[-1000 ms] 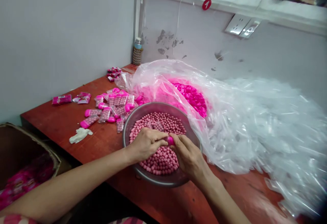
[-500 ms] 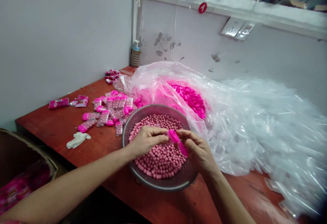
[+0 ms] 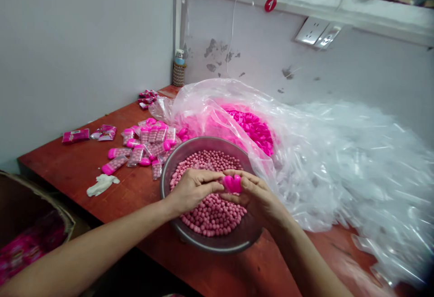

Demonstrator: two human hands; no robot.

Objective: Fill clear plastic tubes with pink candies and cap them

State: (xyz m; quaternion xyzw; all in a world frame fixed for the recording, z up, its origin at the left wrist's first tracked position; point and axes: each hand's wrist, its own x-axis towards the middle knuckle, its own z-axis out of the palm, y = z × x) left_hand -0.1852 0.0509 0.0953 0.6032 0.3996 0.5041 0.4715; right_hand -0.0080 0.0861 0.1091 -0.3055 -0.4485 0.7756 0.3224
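Over the bowl, my left hand (image 3: 191, 190) pinches what looks like a clear plastic container, mostly hidden by my fingers and hard to tell from the balls below. Against its end, my right hand (image 3: 256, 195) closes its fingers and thumb around a bright pink plastic cap (image 3: 232, 184). My two hands' fingertips nearly meet at the cap. Beneath them stands a grey bowl (image 3: 217, 246) of small round pink balls (image 3: 212, 218). Left of the bowl lies a pile of clear containers (image 3: 136, 154) filled with such balls and topped with pink caps.
Behind the bowl, a clear plastic bag (image 3: 200, 91) holds many pink caps (image 3: 252, 127). Clear plastic pieces (image 3: 346, 161) heap up on the right. Pink packets (image 3: 76, 136) and a crumpled white scrap (image 3: 102, 184) lie left on the red table (image 3: 61, 163). A cardboard box (image 3: 69, 224) stands lower left.
The pink cap has turned from a slanted, spread-out pose to a compact one between my fingertips. My right fingers have closed further around it, nearer my left hand.
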